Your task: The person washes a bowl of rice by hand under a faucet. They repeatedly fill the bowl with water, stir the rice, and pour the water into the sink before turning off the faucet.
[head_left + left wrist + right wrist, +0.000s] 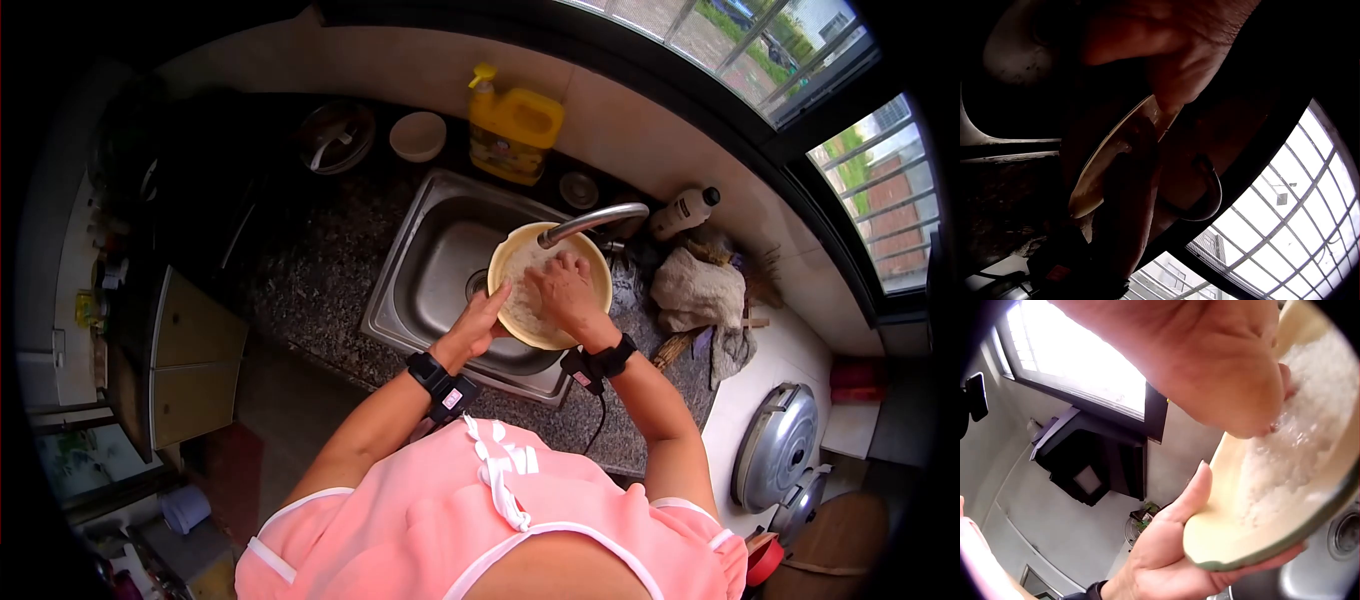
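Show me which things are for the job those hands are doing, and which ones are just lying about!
Seem part of the job:
yellow bowl, held by the left hand
white grains, maybe rice, touched by the right hand
sink
tap

Seem just lying about:
yellow jug
small pale bowl
bottle
cloth
silver lid

Left grip (1179, 47) on bowl (1094, 181), curved faucet (1215, 194) and barred window (1272, 209) beyond
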`<state>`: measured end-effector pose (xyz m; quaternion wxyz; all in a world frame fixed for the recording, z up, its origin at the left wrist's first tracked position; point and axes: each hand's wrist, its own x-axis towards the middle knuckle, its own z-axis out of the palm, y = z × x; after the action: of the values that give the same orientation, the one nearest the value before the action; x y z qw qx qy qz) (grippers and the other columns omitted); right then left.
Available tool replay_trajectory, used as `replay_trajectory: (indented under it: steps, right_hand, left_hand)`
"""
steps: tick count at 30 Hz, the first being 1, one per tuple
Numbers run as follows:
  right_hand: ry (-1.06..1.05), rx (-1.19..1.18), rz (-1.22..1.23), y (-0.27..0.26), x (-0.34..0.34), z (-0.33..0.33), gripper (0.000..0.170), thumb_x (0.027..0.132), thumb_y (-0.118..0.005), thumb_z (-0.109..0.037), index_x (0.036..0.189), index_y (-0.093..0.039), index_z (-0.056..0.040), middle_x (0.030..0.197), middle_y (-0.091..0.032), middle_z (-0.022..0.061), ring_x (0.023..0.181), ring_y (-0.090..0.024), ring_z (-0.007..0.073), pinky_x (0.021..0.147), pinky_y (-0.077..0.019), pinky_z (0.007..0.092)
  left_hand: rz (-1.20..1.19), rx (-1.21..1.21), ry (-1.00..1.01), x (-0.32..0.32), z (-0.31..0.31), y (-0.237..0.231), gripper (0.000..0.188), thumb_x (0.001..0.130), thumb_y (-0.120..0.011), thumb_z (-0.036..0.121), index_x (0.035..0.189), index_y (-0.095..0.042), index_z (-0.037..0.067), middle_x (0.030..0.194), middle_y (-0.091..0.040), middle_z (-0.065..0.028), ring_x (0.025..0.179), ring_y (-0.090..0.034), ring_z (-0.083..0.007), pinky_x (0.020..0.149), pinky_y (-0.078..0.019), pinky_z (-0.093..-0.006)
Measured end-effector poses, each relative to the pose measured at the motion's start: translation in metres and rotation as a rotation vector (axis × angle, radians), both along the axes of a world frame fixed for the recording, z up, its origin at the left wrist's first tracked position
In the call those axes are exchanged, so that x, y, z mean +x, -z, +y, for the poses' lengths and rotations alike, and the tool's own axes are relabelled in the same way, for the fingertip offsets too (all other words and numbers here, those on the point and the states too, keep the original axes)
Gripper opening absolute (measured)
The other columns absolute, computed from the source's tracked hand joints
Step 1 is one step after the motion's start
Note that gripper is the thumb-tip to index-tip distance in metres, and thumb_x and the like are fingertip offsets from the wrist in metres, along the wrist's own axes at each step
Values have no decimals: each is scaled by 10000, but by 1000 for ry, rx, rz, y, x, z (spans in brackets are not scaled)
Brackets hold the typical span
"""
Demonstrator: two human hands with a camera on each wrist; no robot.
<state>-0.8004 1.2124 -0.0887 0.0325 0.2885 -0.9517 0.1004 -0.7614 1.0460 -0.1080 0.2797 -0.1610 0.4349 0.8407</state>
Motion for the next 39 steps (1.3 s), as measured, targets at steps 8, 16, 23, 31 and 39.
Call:
replay_trajectory:
  steps: [8, 16, 23, 31, 39]
  right_hand:
    - [-48, 209, -87, -16, 10, 11, 178, 766, -484, -179, 783, -654, -128, 875, -545, 125, 1091, -414, 325, 926, -231, 525]
    - [-102, -25, -108, -13, 8, -12, 219, 791, -467, -152, 884, -665, -168, 952, -553, 126, 1168, -370, 341, 948, -209, 570]
    - [39, 203, -78, -17, -5, 12, 188, 754, -493, -168, 769, -678, -135, 957, -547, 125, 1171, -372, 360, 978, -167, 572]
    - [-209, 186, -232, -30, 12, -3, 192, 772, -486, -166, 776, -678, -173, 936, -555, 102, 1175, -372, 361, 985, -128, 602]
    - [-92, -141, 165, 7, -11, -3, 150, 760, -509, -159, 748, -657, -136, 928, -554, 78, 1150, -388, 346, 962, -188, 598]
  left_hand:
    - [30, -4, -36, -4, -8, -7, 475, 894, -482, 390, 1212, -420, 43, 1118, -555, -92, 987, -577, -192, 774, -530, -375]
    - [27, -19, 21, -4, -2, -4, 471, 896, -476, 393, 1208, -423, 44, 1106, -560, -95, 984, -580, -192, 758, -537, -373]
    - [33, -48, 3, -3, -10, -5, 487, 892, -475, 408, 1206, -428, 39, 1102, -560, -100, 974, -583, -192, 745, -542, -370]
    - [71, -14, -32, -5, -10, -7, 497, 887, -486, 409, 1219, -401, 48, 1111, -542, -98, 972, -575, -191, 716, -548, -372]
    - [78, -20, -12, -1, -8, -8, 498, 890, -482, 403, 1235, -372, 60, 1127, -513, -100, 979, -565, -198, 706, -554, -378]
